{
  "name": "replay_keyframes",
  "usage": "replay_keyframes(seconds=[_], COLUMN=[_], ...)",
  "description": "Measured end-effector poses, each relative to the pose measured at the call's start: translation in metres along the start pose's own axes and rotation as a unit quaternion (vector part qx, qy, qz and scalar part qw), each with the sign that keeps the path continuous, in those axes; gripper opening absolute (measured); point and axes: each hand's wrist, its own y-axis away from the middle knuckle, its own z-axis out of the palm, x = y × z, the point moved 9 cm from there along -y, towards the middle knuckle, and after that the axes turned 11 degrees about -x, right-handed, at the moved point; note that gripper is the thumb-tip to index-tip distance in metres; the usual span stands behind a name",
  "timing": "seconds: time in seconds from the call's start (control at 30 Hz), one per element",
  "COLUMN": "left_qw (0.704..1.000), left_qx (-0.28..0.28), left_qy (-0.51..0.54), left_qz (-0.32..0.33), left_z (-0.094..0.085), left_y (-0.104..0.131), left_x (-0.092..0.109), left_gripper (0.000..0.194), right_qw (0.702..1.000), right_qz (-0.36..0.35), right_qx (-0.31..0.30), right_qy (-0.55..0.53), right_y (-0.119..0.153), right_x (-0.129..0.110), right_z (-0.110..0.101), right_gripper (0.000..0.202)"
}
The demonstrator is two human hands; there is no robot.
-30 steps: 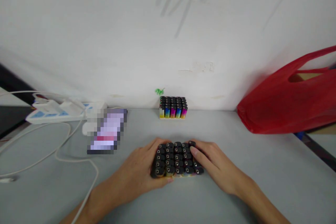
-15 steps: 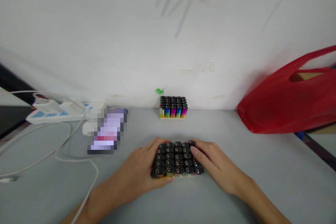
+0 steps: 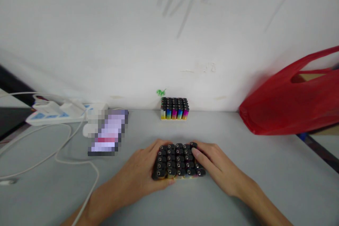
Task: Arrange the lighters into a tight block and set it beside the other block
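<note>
A block of upright lighters with black tops stands in rows in front of me, a pale tray edge showing along its near side. My left hand wraps its left side, thumb along the near edge and fingers behind the far corner. On the right side my right hand grips the same block, its thumb pressing on the tops of the right column and its other fingers mostly hidden behind. Farther back, against the wall, a second block of lighters with colourful bodies sits untouched.
Left of my hands lies a phone with a blurred screen. Behind it is a white power strip with plugs, and a white cable trails across the grey table. A red bag stands at the right by the wall.
</note>
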Motion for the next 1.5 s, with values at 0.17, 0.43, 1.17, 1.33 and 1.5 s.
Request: replay_keyframes(seconds=[0.17,0.43,1.17,1.33,1.5], left_qw=[1.000,1.000,1.000,1.000,1.000], left_qx=[0.007,0.010,0.006,0.006,0.001], left_qy=[0.004,-0.003,-0.012,-0.015,-0.013], left_qz=[0.004,0.004,0.006,0.008,0.005], left_z=[-0.0007,-0.0013,0.0006,-0.0006,-0.0006], left_y=[-0.0004,0.0003,-0.0007,0.0005,0.0002], left_x=[0.0004,0.0004,-0.0007,0.0025,0.0026], left_gripper=[0.065,0.065,0.066,0.065,0.069], right_qw=[1.000,1.000,1.000,1.000,1.000], right_qz=[0.000,0.000,-0.004,0.010,0.015], right_qx=[0.002,0.003,0.003,0.006,0.011], right_qy=[0.004,0.007,0.009,0.020,0.024], right_y=[0.0001,-0.0004,0.0008,0.0034,0.0043], right_x=[-0.0001,-0.0003,-0.0017,-0.0003,0.0014], right_z=[-0.0002,-0.0010,0.0004,0.0022,0.0028], right_gripper=[0.046,0.045,0.046,0.046,0.048])
